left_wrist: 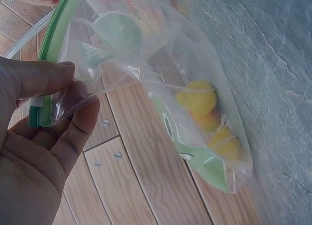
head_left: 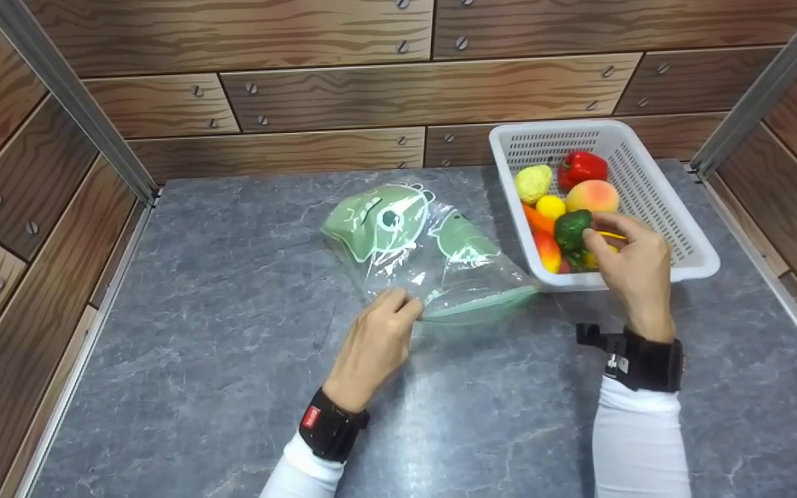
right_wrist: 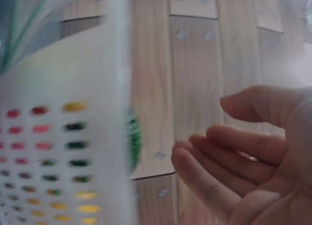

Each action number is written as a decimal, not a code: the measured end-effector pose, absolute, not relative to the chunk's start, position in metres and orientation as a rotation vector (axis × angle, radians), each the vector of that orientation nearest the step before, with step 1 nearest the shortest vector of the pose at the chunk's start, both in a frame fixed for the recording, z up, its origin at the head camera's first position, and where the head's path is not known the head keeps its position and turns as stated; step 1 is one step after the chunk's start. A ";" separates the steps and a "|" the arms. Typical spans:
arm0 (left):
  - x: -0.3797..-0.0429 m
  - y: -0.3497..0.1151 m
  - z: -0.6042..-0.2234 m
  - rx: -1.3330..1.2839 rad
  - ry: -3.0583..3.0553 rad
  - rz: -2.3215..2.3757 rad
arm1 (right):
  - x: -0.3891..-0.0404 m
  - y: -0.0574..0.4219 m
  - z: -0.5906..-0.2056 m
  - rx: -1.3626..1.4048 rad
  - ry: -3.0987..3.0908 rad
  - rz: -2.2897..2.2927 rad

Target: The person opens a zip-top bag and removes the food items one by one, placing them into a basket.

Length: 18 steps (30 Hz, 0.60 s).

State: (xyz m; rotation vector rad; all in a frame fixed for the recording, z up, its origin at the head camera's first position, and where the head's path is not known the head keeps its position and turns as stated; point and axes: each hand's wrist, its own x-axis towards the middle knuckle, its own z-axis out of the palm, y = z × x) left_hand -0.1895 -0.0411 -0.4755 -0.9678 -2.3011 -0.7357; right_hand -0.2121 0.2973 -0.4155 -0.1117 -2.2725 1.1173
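Observation:
My left hand (head_left: 381,339) pinches the zip edge of a clear plastic zip bag (head_left: 398,273) with green cartoon prints, near its corner. Thumb and fingers close on the green zip strip (left_wrist: 53,35) in the left wrist view. Inside the bag lie yellow, pear-like fruits (left_wrist: 197,97). Over the front of a white basket (head_left: 672,214), my right hand (head_left: 637,266) has its thumb and fingers apart. Right by its fingertips is a dark green, bumpy vegetable (head_left: 571,229); nothing sits between the fingers in the right wrist view.
Also in the basket are a red bell pepper (head_left: 582,170), a peach (head_left: 592,197), a pale yellow-green fruit (head_left: 533,183), a lemon (head_left: 551,207) and a carrot (head_left: 535,220). Wood-patterned walls (head_left: 322,100) enclose the grey marbled tabletop (head_left: 232,290).

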 end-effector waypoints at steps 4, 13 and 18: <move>-0.190 -0.041 -0.476 -0.971 -2.286 -0.746 | -0.204 0.287 -0.407 0.058 -2.201 1.167; -0.191 -0.041 -0.476 -0.965 -2.287 -0.738 | -0.189 0.264 -0.395 0.369 -2.329 1.167; -0.190 -0.041 -0.475 -0.964 -2.288 -0.750 | -0.188 0.253 -0.397 0.615 -2.515 1.168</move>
